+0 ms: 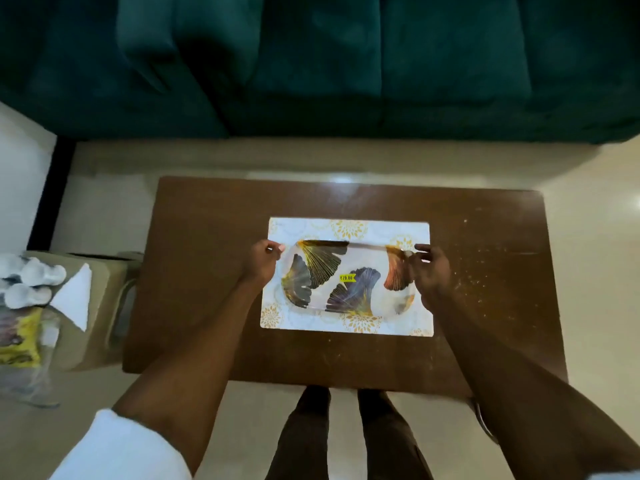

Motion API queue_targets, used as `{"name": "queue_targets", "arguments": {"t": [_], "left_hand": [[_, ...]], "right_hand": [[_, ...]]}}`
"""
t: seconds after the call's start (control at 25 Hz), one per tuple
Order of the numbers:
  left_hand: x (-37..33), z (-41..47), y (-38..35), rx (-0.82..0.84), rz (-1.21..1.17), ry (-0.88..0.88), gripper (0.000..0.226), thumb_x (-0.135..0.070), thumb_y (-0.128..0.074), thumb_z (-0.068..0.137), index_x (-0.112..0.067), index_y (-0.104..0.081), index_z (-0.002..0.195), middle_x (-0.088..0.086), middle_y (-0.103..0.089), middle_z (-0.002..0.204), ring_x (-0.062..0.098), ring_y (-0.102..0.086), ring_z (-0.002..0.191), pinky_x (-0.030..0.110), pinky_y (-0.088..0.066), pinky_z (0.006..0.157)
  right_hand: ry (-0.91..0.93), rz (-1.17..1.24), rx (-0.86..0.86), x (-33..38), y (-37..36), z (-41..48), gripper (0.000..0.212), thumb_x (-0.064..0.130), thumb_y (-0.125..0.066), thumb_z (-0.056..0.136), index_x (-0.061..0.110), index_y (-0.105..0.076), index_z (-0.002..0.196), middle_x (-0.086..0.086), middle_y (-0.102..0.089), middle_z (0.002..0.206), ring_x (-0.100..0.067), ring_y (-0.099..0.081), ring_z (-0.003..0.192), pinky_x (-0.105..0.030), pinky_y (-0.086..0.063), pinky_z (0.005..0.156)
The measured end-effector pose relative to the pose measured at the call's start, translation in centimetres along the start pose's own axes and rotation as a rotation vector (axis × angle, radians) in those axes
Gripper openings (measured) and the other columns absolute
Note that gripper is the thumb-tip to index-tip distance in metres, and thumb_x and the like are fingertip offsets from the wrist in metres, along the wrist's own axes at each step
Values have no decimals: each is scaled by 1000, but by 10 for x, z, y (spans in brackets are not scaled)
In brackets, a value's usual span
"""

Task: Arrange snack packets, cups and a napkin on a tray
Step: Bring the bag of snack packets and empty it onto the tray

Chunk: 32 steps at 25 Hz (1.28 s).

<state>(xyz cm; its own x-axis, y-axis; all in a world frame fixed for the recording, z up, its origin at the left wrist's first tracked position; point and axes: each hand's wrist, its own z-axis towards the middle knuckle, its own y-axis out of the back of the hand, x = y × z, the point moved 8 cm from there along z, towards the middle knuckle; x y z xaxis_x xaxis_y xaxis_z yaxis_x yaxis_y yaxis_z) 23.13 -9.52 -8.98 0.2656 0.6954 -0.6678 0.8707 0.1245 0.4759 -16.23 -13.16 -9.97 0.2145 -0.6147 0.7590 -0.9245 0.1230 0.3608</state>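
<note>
left hand (262, 264), right hand (430, 276) both curled, gripping
</note>
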Motion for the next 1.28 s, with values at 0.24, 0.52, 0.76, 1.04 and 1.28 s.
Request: {"name": "queue_targets", "arguments": {"t": [0.24,0.52,0.76,1.04,1.28], "left_hand": [[-88,-107,54,-73,-135,-103,28,-23,-56,105,1,-66,115,19,-72,112,31,-67,104,44,-53,96],[-211,-189,240,-355,-266,-237,31,-23,-54,106,5,-62,118,20,-67,106,31,-63,101,31,-48,84],[-252,-282,371,-616,-345,-253,37,-26,-55,105,6,-61,123,24,-65,126,35,-61,120,39,-47,102],[-172,-388,477,-838,-497,-207,38,-37,-51,106,-1,-61,115,14,-66,120,29,-60,109,40,-47,101],[-76,-444,575,-965,-560,-199,44,-53,-44,105,-12,-41,87,8,-48,87,24,-39,87,37,-35,80]], "right_hand": [[292,-39,48,124,-12,-77,25,24,-65,102,2,-69,113,-12,-71,105,-34,-66,107,-40,-50,89],[530,-12,248,336,-30,-130,32,24,-61,104,0,-66,125,-20,-71,117,-33,-65,110,-34,-45,88],[710,-7,369,496,-62,-217,40,33,-61,104,3,-63,130,-12,-66,117,-28,-62,109,-39,-49,92],[932,-68,518,600,-151,-336,45,43,-61,102,6,-64,129,-15,-68,118,-33,-64,112,-49,-53,98],[1035,-61,719,611,-268,-480,47,45,-60,102,10,-63,132,-6,-63,111,-23,-58,99,-51,-53,98]]}}
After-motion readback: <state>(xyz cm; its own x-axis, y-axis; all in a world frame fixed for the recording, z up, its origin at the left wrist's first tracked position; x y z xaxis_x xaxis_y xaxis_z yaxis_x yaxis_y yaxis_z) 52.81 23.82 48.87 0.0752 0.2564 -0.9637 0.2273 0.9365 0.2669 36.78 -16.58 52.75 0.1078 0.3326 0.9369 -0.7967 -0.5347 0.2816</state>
